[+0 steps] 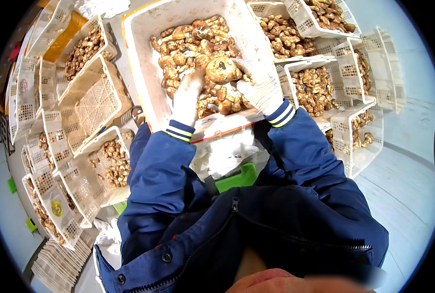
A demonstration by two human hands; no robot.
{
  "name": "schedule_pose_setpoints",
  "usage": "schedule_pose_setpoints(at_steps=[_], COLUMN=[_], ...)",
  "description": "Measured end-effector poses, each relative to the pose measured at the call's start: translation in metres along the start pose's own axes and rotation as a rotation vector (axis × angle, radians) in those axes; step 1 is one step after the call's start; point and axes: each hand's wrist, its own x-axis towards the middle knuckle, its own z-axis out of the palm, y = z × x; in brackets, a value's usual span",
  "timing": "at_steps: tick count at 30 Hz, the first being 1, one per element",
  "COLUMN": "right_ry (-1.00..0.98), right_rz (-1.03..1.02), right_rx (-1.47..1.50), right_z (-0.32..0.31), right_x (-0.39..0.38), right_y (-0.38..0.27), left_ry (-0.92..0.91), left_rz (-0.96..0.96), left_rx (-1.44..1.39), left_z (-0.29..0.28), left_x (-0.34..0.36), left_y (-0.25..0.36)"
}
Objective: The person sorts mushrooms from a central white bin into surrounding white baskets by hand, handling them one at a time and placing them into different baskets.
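Note:
A large, round-capped brown mushroom [222, 70] with pale patches is held over the heap by my right hand [260, 90], which wears a striped white knit glove. Close to the mushroom's left side is my left hand [189, 97], also in a white glove. Its fingers curl inward and are washed out by the light, so what they grip cannot be made out. Below both hands, many brown mushrooms [198, 41] with thick stems lie piled in a white foam box [146, 83], whose near edge is close to my wrists.
On the right, several white plastic baskets [290, 73] hold more mushrooms. More baskets stand on the left, among them a mostly bare one [100, 105]. White crumpled plastic [222, 151] and a green object [239, 178] lie between the box and my body. Flat baskets are stacked [61, 261] at lower left.

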Motion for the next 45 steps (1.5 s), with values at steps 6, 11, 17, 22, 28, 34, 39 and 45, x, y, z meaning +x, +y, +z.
schedule_pose_setpoints(at_steps=[6, 11, 17, 22, 28, 34, 39, 45], right_ry=[-0.097, -0.147, -0.124, -0.195, -0.303, -0.243, -0.128, -0.234], right_rz=[-0.075, -0.228, -0.306, -0.347, 0.113, 0.479, 0.571, 0.556], right_rx=[-0.145, -0.300, -0.305, -0.278, 0.447, 1.165, 1.442, 1.484], right_z=[0.008, 0.017, 0.019, 0.019, 0.022, 0.006, 0.008, 0.006], right_x=[0.000, 0.003, 0.003, -0.001, -0.013, -0.004, 0.000, 0.002], right_y=[0.006, 0.000, -0.002, 0.000, -0.003, -0.014, 0.010, -0.011], left_ry=[-0.083, 0.031, 0.030, -0.007, 0.029, 0.055, -0.299, -0.470], left_rz=[0.372, 0.638, 0.564, 0.272, 0.141, -0.108, -0.408, -0.390], left_rx=[0.234, 0.667, 0.521, 0.318, 0.186, 0.238, -0.178, -0.280], left_z=[0.008, 0.012, 0.011, 0.013, 0.002, 0.000, 0.005, 0.024], left_x=[-0.013, -0.015, -0.020, -0.025, -0.011, -0.010, -0.016, -0.034], left_y=[0.039, 0.035, 0.042, 0.041, 0.033, 0.033, 0.002, 0.033])
